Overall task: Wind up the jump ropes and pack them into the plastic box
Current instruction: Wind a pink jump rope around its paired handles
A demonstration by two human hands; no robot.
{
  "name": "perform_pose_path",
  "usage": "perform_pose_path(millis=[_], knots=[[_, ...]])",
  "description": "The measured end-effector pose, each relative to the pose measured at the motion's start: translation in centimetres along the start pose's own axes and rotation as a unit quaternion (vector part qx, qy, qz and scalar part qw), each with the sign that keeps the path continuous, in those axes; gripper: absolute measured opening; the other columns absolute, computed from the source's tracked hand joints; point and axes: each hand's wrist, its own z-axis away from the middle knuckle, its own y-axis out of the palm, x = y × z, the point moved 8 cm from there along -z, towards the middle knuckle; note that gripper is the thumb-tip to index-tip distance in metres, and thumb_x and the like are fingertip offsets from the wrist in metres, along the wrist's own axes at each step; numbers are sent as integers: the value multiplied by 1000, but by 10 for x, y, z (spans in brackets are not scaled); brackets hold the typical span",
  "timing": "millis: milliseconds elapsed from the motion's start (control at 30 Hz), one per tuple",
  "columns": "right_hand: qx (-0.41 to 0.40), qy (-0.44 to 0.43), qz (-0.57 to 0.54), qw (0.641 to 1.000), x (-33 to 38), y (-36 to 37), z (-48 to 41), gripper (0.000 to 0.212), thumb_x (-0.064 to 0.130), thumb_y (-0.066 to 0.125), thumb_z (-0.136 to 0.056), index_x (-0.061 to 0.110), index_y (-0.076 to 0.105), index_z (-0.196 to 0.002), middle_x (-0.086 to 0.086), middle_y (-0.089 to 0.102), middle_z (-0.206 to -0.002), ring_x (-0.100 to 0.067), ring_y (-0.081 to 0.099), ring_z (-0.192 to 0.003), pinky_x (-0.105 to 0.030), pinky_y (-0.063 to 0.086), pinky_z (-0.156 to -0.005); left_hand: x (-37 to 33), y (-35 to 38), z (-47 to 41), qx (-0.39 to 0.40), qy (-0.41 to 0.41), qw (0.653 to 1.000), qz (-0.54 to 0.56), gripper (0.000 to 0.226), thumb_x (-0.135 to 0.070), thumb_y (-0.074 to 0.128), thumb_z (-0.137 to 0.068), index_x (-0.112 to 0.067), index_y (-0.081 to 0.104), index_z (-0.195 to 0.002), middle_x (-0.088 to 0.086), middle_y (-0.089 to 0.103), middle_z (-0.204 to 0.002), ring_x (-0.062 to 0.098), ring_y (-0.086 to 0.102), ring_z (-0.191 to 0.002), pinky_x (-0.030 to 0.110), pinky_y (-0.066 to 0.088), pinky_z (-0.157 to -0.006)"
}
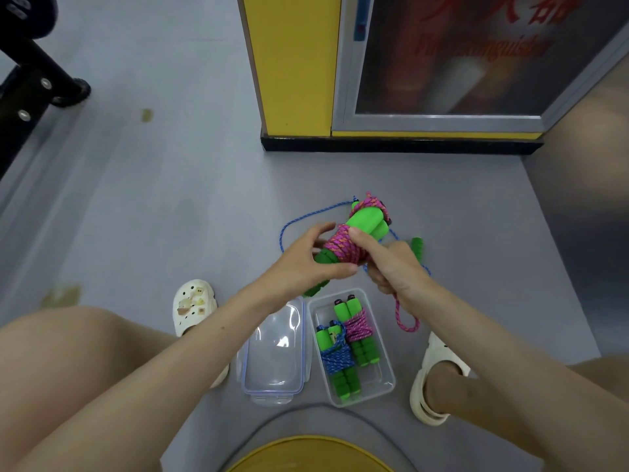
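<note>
A pink jump rope (343,248) is sitting between the left hand (306,264) and the right hand (391,267). Its cord is wound tightly round two green foam handles (366,221) that are lying side by side and pointing away past the fingers. Its loose tail (405,318) is hanging in a loop below the right hand. A blue jump rope (306,216) is lying unwound on the floor beyond both hands, with one green handle (417,247) showing just right of the right hand. The clear plastic box (381,373) is standing open below the hands, holding a wound blue rope (335,357) and a wound pink rope (357,327) side by side. Its lid (274,349) is lying just left of it.
</note>
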Motion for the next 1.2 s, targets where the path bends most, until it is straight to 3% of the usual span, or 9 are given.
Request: perform_pose_path(millis=[133,233,333,500,700,867,1000,1133,1200], knots=[[51,9,47,998,-4,11,1,50,59,62,-78,16,47,-59,1,35,-44,-8,24,-34,-18,22,-36,7,9,3,-3,-20,998,-64,60,-10,72,-77,-21,47,-130,-2,64,-91,12,65,-67,21,53,-59],[87,33,49,994,-11,17,1,57,62,56,-81,6,61,-78,-4,46,-47,-9,28,-35,-19,24,-38,7,2,2,-63,-10,978,-197,61,-21,68,-79,-27,43,-134,-1,64,-97,20,65,-80,36,56,-73],[101,37,58,993,-14,22,0,65,62,49,-85,-1,64,-91,-4,48,-48,-8,30,-34,-19,26,-38,0,-4,4,-112,-2,941,-318,61,-27,64,-81,-28,37,-136,1,63,-106,25,62,-91,34,51,-75],[121,49,58,990,-19,33,2,64,56,35,-96,-3,62,-95,-4,52,-45,-8,32,-33,-20,28,-40,-4,-1,10,-154,13,891,-427,56,-24,59,-83,-19,34,-133,5,57,-106,27,60,-92,31,37,-65],[117,63,44,990,-20,37,3,61,63,34,-93,7,58,-86,1,47,-43,-5,27,-33,-18,23,-37,-16,12,16,-190,50,793,-577,67,-18,56,-83,-9,25,-141,7,51,-107,25,59,-87,30,31,-56],[92,66,-24,993,-17,27,-5,44,55,54,-88,12,52,-78,0,39,-48,-8,20,-39,-18,16,-35,-19,10,15,-226,89,781,-575,76,-19,71,-72,-2,39,-138,10,55,-97,25,58,-77,29,28,-49],[66,41,-66,995,-10,17,-7,43,44,61,-87,18,44,-58,2,37,-43,-7,20,-36,-17,16,-34,-9,11,1,-133,69,873,-464,86,-46,67,-80,-13,22,-145,6,44,-117,22,51,-102,30,38,-68],[70,36,-102,992,-8,8,-12,44,38,65,-85,16,41,-56,3,35,-40,-7,18,-37,-17,13,-34,-3,0,-8,-43,3,986,-158,64,-49,76,-71,-26,48,-124,-3,55,-108,16,59,-98,30,51,-82],[111,30,-126,985,-7,10,-11,40,36,63,-84,15,42,-59,4,33,-39,-7,18,-38,-17,12,-34,6,-1,-4,0,-67,998,-4,54,-39,81,-70,-24,55,-116,-4,65,-102,13,64,-91,25,52,-76]])
